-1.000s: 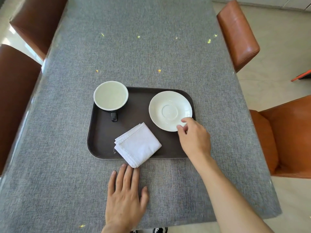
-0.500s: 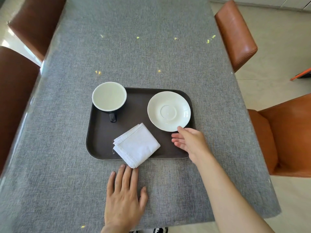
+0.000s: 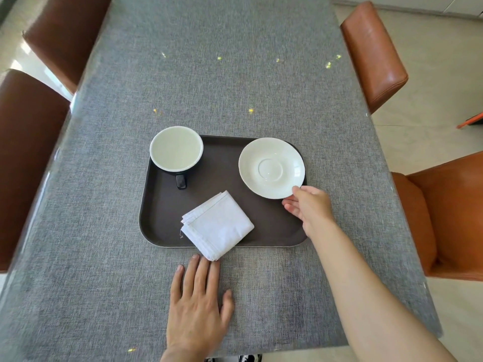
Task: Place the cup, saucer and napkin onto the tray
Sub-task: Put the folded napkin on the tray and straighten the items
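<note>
Resting flat on the grey tablecloth (image 3: 235, 82), the left hand (image 3: 197, 307) lies palm down with its fingers spread and holds nothing; its fingertips sit just short of the near edge of the tray (image 3: 167, 220), and the middle ones touch or nearly touch the corner of the napkin (image 3: 218, 224) that hangs over that edge at about 6 o'clock. The right hand (image 3: 309, 207) reaches in at the tray's 4 o'clock side, loosely curled, its thumb on the near rim of the saucer (image 3: 271, 168) and its fingers below that rim; whether it truly pinches the saucer I cannot tell.

The saucer sits at the tray's 2 o'clock corner, its far and right rims reaching the tray's edge. The cup (image 3: 176, 148) stands upright at the 10 o'clock corner, handle pointing toward the person, its rim over the tray's far left edge. The folded napkin lies turned like a diamond at the near middle, apart from cup and saucer.

Bare tray shows between the cup and saucer and left of the napkin. The cloth is open far beyond the tray at 12 o'clock, and on both sides. Brown chairs (image 3: 373, 53) stand close along the table's left and right edges.
</note>
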